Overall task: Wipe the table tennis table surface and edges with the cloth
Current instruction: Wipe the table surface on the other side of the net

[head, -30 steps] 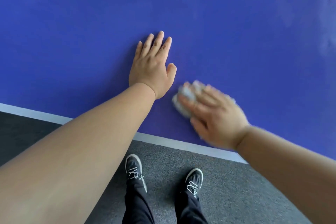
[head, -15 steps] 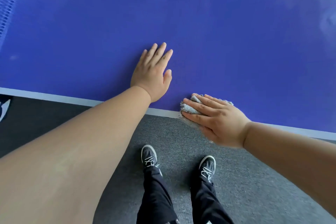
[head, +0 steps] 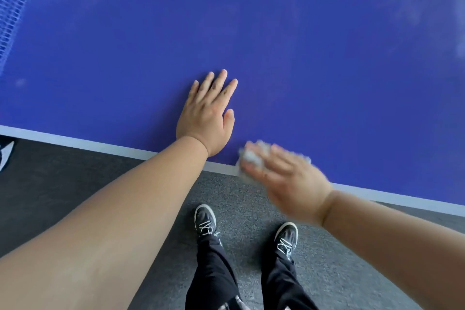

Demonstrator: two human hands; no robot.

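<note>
The right grip, fingers stretched out, presses the cloth onto the near white edge of the table (both blurred). The left grip lies flat on the blue top just beside it, fingers straight. Grey floor below, net far left, two shoes.

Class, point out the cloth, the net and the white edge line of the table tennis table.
cloth (head: 250, 157): head view, its uncovered bunched end.
net (head: 15, 7): head view, blue mesh at upper left.
white edge line (head: 75, 143): head view, bare stretch near the picture's left side.
</note>
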